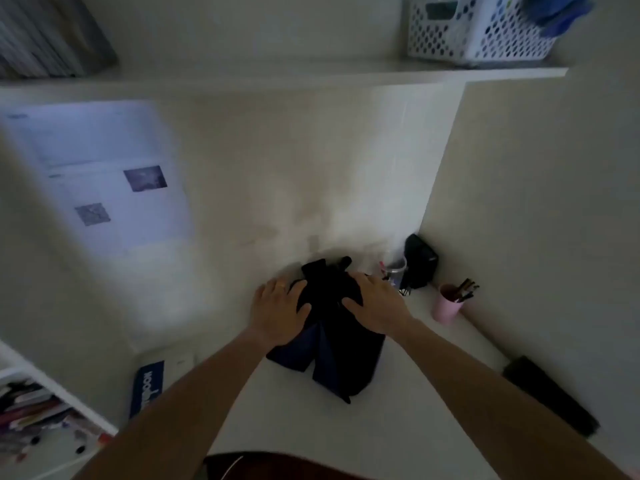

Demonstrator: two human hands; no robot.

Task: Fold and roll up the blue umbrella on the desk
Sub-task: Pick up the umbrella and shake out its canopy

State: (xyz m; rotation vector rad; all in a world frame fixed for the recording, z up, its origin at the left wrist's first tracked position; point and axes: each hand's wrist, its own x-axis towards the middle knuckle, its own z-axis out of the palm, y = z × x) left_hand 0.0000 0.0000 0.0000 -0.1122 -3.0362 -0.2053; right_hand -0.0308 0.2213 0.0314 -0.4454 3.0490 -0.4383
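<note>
Pressing the blue umbrella (329,344) on the desk (415,410), left hand (278,311) and right hand (377,306) with spread fingers risk loose canopy panels springing open if pressure eases.

The umbrella (332,344) is dark, matt cloth on a smooth, matt white desk (398,427), beside a pink plastic cup (446,308) and below a perforated white plastic basket (474,32).
</note>
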